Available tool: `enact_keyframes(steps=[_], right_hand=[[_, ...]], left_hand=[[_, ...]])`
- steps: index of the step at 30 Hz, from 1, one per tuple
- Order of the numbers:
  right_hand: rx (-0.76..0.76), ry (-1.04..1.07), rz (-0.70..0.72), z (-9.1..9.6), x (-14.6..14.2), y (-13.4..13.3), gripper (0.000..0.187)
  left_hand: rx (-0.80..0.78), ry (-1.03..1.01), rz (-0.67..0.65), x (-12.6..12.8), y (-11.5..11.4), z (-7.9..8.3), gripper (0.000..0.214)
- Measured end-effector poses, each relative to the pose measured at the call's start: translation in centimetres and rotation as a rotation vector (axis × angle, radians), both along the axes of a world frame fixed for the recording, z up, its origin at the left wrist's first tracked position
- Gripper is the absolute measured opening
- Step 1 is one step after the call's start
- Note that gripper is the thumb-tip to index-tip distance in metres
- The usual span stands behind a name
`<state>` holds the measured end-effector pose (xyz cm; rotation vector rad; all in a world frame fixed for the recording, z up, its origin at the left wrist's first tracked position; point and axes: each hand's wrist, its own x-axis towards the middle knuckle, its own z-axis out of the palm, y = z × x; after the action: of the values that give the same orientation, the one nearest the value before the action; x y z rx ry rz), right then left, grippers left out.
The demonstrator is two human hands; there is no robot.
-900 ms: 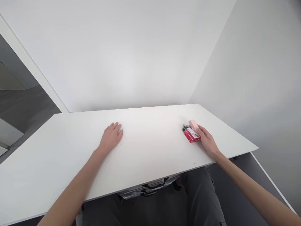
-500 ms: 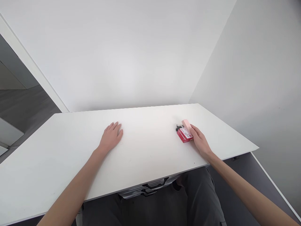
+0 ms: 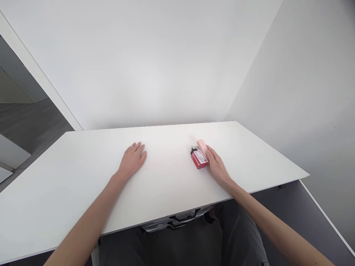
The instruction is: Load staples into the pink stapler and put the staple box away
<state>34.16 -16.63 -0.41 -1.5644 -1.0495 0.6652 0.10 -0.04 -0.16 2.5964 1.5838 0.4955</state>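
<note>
My left hand [image 3: 132, 159] lies flat on the white table [image 3: 69, 177], palm down, fingers stretched out, holding nothing. My right hand [image 3: 217, 167] rests on the table right of centre, its fingers against a small group of things: a red box [image 3: 199, 159] with a white label, a pale pink block [image 3: 202, 146] behind it and a small dark object [image 3: 193, 150] at their left. The fingers press on the right side of the box and pink block; whether they grip or only push, I cannot tell.
White walls stand behind and to the right of the table. Under the table's front edge a drawer unit with black handles [image 3: 183, 217] shows, with my grey-trousered legs [image 3: 238, 236] beside it. A grey floor [image 3: 24, 122] lies at the left.
My right hand has slid the red box, pink block and dark object leftward along the table toward the centre. My left hand has stayed still.
</note>
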Motion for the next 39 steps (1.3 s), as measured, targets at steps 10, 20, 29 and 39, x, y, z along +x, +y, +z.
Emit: enact_keyframes(steps=[10, 20, 29, 39], right_hand=[[0.006, 0.042, 0.202, 1.2, -5.9, 1.2, 0.064], [-0.016, -0.03, 0.336, 1.0, -8.3, 2.1, 0.075], [0.027, 0.002, 0.391, 1.0, -7.9, 3.1, 0.07], [0.074, 0.077, 0.373, -0.1, -7.5, 5.5, 0.073]], left_hand=[[0.006, -0.032, -0.01, 0.1, -0.3, 0.1, 0.054], [0.074, -0.359, -0.249, 2.6, -3.1, 1.9, 0.037], [0.013, -0.293, -0.535, 4.0, -5.5, 3.0, 0.055], [0.032, -0.248, -0.603, 4.4, -5.5, 2.7, 0.072]])
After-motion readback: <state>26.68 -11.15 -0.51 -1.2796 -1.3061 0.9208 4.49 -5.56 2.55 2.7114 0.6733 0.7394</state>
